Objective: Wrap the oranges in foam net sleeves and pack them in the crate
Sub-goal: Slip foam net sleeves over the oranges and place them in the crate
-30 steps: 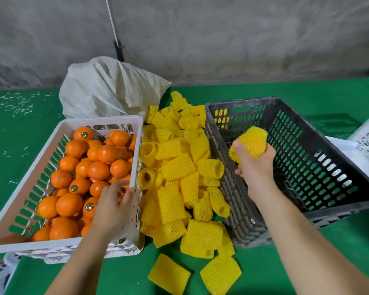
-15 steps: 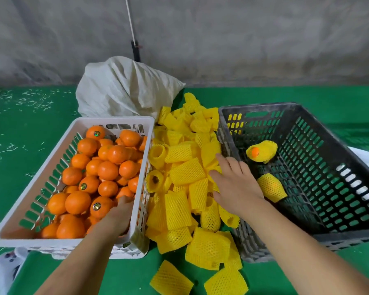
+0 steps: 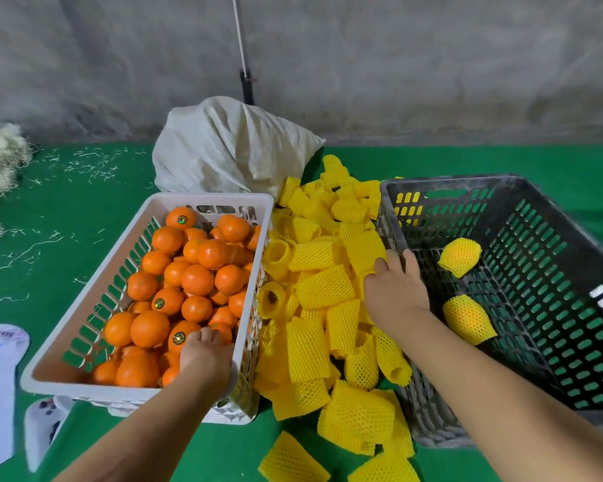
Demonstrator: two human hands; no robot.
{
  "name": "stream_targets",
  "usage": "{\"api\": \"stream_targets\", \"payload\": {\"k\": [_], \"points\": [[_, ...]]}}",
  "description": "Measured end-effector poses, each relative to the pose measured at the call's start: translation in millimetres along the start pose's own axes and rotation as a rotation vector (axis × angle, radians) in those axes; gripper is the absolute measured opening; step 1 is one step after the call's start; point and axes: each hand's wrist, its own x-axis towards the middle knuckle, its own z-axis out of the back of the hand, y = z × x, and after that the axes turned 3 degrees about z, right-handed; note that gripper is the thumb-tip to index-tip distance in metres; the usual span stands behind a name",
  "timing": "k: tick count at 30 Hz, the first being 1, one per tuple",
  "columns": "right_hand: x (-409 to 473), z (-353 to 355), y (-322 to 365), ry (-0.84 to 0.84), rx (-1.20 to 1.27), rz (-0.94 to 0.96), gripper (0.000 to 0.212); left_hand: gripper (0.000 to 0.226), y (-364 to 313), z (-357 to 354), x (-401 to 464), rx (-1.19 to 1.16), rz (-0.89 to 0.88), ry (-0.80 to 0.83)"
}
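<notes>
A white basket (image 3: pixel 94 297) of loose oranges (image 3: pixel 188 283) sits on the left of the green table (image 3: pixel 67 203), a dark crate (image 3: pixel 571 259) on the right, and the heap of yellow foam net sleeves (image 3: pixel 324 297) fills the whole gap between their facing walls, touching both. Open green surface lies to the far left and behind the crate; a white sack (image 3: pixel 230 151) closes off the back of the basket.

The left hand (image 3: pixel 204 353) reaches over the basket's near right corner and lies on top of the oranges there, fingers curled down over one fruit; whether it truly grips it is hard to say from this angle. The right hand (image 3: pixel 395 290) sits at the crate's left rim, palm down, fingers bent onto a sleeve at the heap's edge, apparently pinching it. Two wrapped oranges lie inside the crate: the farther wrapped orange (image 3: pixel 460 255) just right of the right hand, the nearer wrapped orange (image 3: pixel 467 318) beside that forearm, the two apart.

Half a second ago the right hand lay flatter and farther down the pile; it has since shifted up to the rim. A second ago it held a wrapped orange above the crate, which is now inside.
</notes>
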Motion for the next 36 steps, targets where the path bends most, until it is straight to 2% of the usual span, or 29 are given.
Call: {"api": "stream_targets", "payload": {"k": [3, 6, 8, 11, 15, 18, 20, 24, 27, 31, 34, 36], "points": [[-2, 0, 3, 0.075, -0.098, 0.036, 0.043, 0.053, -1, 3, 0, 0.078, -0.008, -0.039], [-3, -3, 2, 0.127, -0.161, 0.079, 0.041, 0.055, -2, 2, -1, 0.091, -0.021, -0.074], [-6, -6, 1, 0.131, -0.195, 0.11, 0.047, 0.058, -1, 1, -3, 0.082, -0.049, -0.064], [-8, -5, 0, 0.067, -0.156, 0.124, 0.042, 0.061, -3, 3, -5, 0.089, -0.114, -0.056], [-8, -1, -6, -0.116, 0.113, 0.114, 0.028, 0.055, -4, 1, 1, 0.181, -0.139, -0.043], [-9, -2, -10, -0.197, 0.265, 0.161, 0.031, 0.069, -2, 1, 5, 0.271, -0.151, -0.067], [-10, -2, -12, -0.247, 0.371, 0.158, 0.025, 0.075, 0, 6, 5, 0.337, -0.199, -0.087], [-12, 1, -14, -0.384, 0.64, 0.101, 0.015, 0.057, 3, 11, 7, 0.464, -0.343, -0.167], [-13, 8, -20, -0.409, 0.892, 0.059, 0.013, 0.047, 22, 9, 15, 0.383, -0.434, -0.203], [-15, 16, -27, -0.445, 1.124, -0.091, 0.016, 0.04, 50, -18, 33, 0.149, -0.545, -0.161], [-16, 13, -33, -0.443, 1.218, -0.177, 0.02, 0.061, 52, -36, 42, 0.05, -0.589, -0.176], [-17, 13, -35, -0.454, 1.238, -0.205, 0.02, 0.062, 52, -39, 46, 0.068, -0.581, -0.234]]}}
